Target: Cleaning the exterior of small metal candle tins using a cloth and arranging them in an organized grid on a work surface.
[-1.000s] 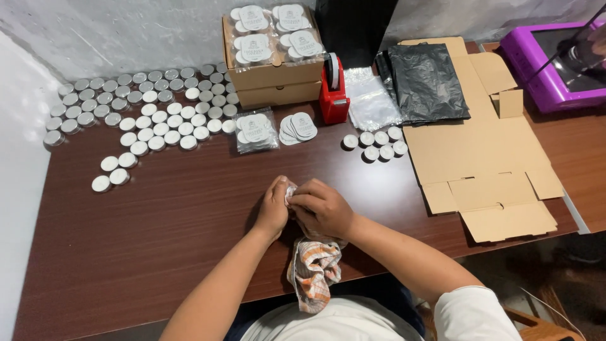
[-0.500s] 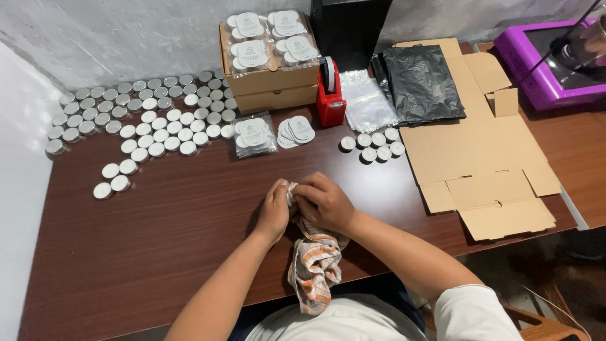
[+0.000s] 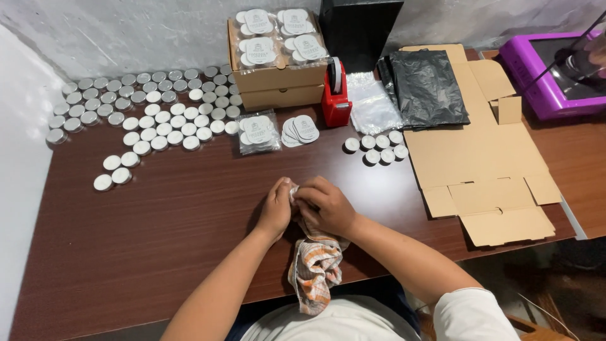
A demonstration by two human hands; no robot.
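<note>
My left hand (image 3: 276, 208) and my right hand (image 3: 325, 205) are pressed together over the front middle of the dark wooden table (image 3: 158, 240). Between them they grip a small pale round thing, mostly hidden, wrapped in a checked orange and white cloth (image 3: 315, 268). The cloth hangs from under my right hand down over the table's front edge. Several small round silver tins (image 3: 145, 117) lie in rows at the back left.
A small group of tins (image 3: 377, 148) lies right of centre. Cardboard boxes (image 3: 278, 79) with packed round labels stand at the back, with a red tape dispenser (image 3: 336, 98), loose labels (image 3: 300, 129), plastic bags (image 3: 426, 85), flat cardboard (image 3: 486, 164) and a purple device (image 3: 555, 76).
My hands stay together on the cloth and shift only slightly, my fingers working over the wrapped thing. Nothing else on the table has moved.
</note>
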